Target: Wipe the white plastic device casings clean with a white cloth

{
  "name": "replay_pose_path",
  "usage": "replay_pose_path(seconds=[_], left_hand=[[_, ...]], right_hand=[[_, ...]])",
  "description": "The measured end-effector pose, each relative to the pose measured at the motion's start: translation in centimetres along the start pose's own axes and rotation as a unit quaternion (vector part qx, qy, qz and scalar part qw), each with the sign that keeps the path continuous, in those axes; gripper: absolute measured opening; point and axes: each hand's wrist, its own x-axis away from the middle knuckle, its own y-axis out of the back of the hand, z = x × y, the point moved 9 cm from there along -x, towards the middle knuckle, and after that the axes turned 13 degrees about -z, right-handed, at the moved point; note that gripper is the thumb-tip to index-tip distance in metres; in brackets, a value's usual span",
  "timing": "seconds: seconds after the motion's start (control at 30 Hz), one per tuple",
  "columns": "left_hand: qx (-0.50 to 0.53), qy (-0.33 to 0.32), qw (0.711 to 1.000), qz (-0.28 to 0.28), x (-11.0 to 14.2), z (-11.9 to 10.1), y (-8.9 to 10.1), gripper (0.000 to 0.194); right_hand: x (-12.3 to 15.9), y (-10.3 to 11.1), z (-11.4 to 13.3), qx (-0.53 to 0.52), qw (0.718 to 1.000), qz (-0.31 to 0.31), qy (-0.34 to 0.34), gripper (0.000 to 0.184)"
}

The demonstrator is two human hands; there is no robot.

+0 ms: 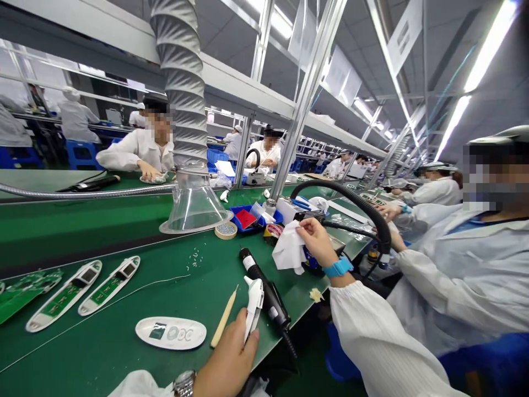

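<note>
My left hand [231, 353], with a metal watch at its wrist, is closed around a white ear thermometer housing [253, 309], its pointed tip facing up and away. In my right hand [317, 240], above the bench's right side, a white cloth [289, 248] is pinched between thumb and fingers; a blue strap circles that wrist. Just beside the housing lie a black electric screwdriver [268, 292] and a pale yellow pointed stick [225, 317]. Left of my left hand, a white oval cover [171, 333] with a small window rests on the green bench.
Two long shells with circuit boards [64, 296] lie on the left, near green boards [25, 292]. A clear fume hood [194, 204] hangs over the bench beside a tape roll [226, 230] and blue bin [250, 218]. A co-worker [454, 264] sits close on the right.
</note>
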Motion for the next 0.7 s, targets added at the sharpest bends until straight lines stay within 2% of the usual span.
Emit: replay_pose_path(seconds=[0.07,0.13,0.23,0.3,0.4,0.47,0.57,0.63,0.7], left_hand=[[-0.002,-0.003,1.000,0.002,0.3,-0.4,0.2,0.056],[0.011,-0.028,1.000,-0.003,0.7,-1.1,0.4,0.054],[0.055,-0.090,0.994,-0.017,1.8,-2.6,0.8,0.044],[0.088,-0.108,0.990,-0.021,2.8,-3.2,1.0,0.038],[0.160,-0.080,0.984,-0.023,4.3,-3.4,1.4,0.037],[0.230,-0.052,0.972,-0.024,5.2,-3.1,1.8,0.042],[0.327,-0.024,0.944,-0.028,6.4,-2.3,2.8,0.051],[0.353,0.000,0.935,-0.037,7.1,-1.2,3.8,0.052],[0.345,0.042,0.936,-0.059,7.7,0.3,4.9,0.052]], right_hand=[[0.6,-1.3,0.1,0.026,0.999,0.034,0.022,0.019],[2.1,-2.2,1.3,0.041,0.995,0.069,0.052,0.018],[5.4,-2.8,5.0,0.022,0.988,0.123,0.093,0.017],[7.9,-3.6,7.7,-0.012,0.977,0.183,0.106,0.016],[12.0,-6.0,11.3,-0.075,0.947,0.289,0.114,0.017],[14.5,-8.3,13.5,-0.109,0.922,0.343,0.140,0.028],[17.7,-12.0,16.0,-0.114,0.895,0.386,0.194,0.060],[19.0,-14.6,17.0,-0.086,0.889,0.406,0.195,0.076],[19.8,-16.6,17.6,-0.067,0.887,0.427,0.165,0.072]])
